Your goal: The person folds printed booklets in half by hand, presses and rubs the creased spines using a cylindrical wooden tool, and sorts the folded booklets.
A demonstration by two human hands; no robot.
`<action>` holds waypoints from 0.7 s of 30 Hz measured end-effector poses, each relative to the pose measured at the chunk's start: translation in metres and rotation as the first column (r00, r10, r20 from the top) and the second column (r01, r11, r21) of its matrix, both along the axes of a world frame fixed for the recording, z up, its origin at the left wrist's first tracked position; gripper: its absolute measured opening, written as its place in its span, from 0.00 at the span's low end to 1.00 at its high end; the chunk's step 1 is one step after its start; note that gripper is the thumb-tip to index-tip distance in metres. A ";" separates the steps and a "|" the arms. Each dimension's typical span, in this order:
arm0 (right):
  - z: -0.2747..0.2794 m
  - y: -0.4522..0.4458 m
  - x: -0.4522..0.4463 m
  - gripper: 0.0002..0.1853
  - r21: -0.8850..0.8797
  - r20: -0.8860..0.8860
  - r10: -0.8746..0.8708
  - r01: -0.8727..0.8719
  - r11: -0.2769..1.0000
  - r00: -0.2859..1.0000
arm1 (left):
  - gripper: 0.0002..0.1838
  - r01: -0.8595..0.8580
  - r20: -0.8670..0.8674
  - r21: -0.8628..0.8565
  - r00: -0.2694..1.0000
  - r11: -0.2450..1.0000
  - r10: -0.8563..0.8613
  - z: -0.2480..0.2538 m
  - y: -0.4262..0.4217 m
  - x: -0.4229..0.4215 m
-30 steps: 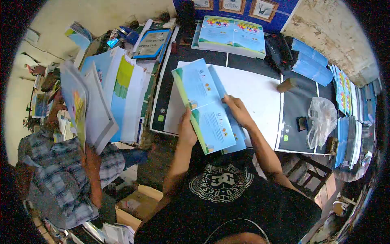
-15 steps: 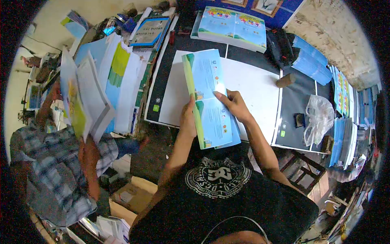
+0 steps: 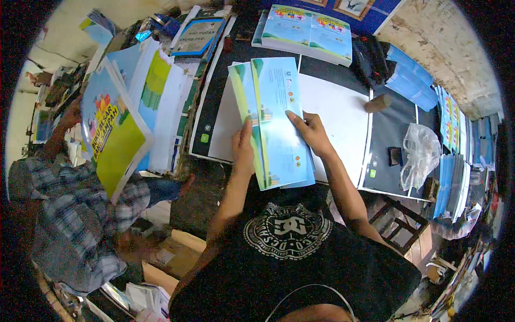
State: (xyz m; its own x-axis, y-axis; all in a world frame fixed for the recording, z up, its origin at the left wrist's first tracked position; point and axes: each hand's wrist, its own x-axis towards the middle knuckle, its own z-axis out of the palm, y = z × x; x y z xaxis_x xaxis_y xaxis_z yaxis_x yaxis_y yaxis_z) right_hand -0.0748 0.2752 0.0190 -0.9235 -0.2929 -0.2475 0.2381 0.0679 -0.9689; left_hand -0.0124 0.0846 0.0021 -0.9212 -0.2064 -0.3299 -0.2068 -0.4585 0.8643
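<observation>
Blue-and-green printed cover sheets [image 3: 281, 155] are held between my two hands over the near part of the work table. They are fanned, with another sheet [image 3: 240, 88] showing its green edge at the left. My left hand [image 3: 243, 150] is closed on the left edges, thumb on top. At the right side, my right hand [image 3: 316, 135] grips the sheets with its thumb pressed on the top one; its other fingers are partly hidden. Below the sheets lies a large white board [image 3: 335, 118] on the black table top [image 3: 394, 129].
Stacked printed covers [image 3: 287, 35] sit at the back. To the right are a brown block [image 3: 378, 103], a small dark box [image 3: 395, 156], a clear plastic bag [image 3: 419, 155] and stacked booklets [image 3: 450, 185]. A co-worker in a checked shirt [image 3: 80, 225] has a thick book [image 3: 115, 134] at the left.
The sheets in my hands have fanned apart, exposing more of a second sheet on the left. The co-worker's book has turned its yellow-green cover into view, and one co-worker hand has dropped.
</observation>
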 end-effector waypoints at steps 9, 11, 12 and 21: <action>-0.034 0.036 -0.035 0.22 0.350 -0.629 0.053 0.221 0.910 0.775 | 0.25 -0.144 -0.040 0.156 0.988 0.977 0.152 0.018 -0.028 0.002; -0.027 0.036 -0.034 0.23 0.505 -0.442 0.196 0.062 0.861 0.875 | 0.25 -0.108 0.004 0.144 0.994 0.984 0.108 -0.013 -0.023 -0.006; -0.029 0.030 -0.032 0.25 0.490 -0.390 0.174 0.045 0.870 0.904 | 0.26 -0.086 0.025 0.139 0.996 0.987 0.084 -0.024 -0.018 -0.009; -0.014 0.010 -0.013 0.32 0.182 -0.101 0.073 -0.053 0.982 0.992 | 0.33 0.110 -0.041 0.435 0.994 0.894 -0.102 -0.026 0.024 -0.018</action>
